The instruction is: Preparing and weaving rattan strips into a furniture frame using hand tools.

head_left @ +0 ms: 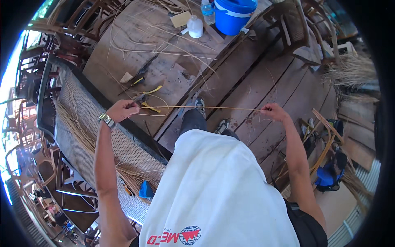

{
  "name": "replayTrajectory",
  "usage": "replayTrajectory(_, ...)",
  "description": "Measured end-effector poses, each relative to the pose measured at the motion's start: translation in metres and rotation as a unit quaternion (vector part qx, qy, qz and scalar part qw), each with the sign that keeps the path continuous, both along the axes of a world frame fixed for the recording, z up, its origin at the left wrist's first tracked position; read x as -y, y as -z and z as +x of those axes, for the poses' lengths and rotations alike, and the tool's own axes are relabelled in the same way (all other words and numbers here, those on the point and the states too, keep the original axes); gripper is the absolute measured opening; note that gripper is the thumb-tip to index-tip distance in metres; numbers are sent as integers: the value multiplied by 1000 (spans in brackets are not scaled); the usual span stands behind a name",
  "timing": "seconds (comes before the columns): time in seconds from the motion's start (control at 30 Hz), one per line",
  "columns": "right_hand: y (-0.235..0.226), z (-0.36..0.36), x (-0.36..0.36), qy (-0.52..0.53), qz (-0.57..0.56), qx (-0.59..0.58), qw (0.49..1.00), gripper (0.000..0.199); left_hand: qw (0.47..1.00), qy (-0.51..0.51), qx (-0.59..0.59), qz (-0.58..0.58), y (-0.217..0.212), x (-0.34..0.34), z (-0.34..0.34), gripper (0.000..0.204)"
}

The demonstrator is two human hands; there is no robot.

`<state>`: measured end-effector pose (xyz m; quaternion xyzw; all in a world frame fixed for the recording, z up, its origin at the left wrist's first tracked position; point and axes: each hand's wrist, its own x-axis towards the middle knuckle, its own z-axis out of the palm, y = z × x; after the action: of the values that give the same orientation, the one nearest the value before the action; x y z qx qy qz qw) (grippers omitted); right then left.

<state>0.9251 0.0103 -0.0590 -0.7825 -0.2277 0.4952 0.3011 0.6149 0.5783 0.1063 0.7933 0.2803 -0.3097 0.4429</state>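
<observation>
A thin tan cane strand runs nearly straight and level between my two hands, above my knees. My left hand pinches its left end, and a loop of cane curls beside those fingers. At the right end my right hand has its fingers closed on the strand, with a fine loose piece dangling below. Just past my left fingers, yellow-handled pliers lie on the work board. Left of my legs is a woven cane panel in a dark frame, bearing a bundle of cane strands.
On the board's far end stand a blue bucket, a white bottle and a clear water bottle, with loose strands around. Chair frames stand at the far right. A person in blue is low at the right.
</observation>
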Motion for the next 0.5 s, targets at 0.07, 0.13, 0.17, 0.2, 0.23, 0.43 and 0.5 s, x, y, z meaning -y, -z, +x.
replayTrajectory(0.07,-4,3,-8,3,9,-9,1000,23,999,-47,-3,-13,1,-3,-9,27)
replayTrajectory(0.13,-7,6,-14,7,8,-21,1000,23,995,-87,7,-37,5,-6,-14,25)
replayTrajectory(0.17,-11,7,-18,13,10,-32,999,24,995,-88,7,-39,6,-7,-16,25)
replayTrajectory(0.2,-15,9,-21,13,8,-32,999,24,993,-110,2,-53,7,-10,-17,25)
replayTrajectory(0.23,-19,11,-23,12,2,-29,1000,24,989,-130,-2,-67,9,-12,-18,24)
replayTrajectory(0.43,-7,21,1,6,-5,9,1000,23,987,-146,36,-64,11,-35,-21,21)
replayTrajectory(0.5,-7,25,7,13,-15,17,1000,23,986,-151,35,-60,5,-39,-18,20)
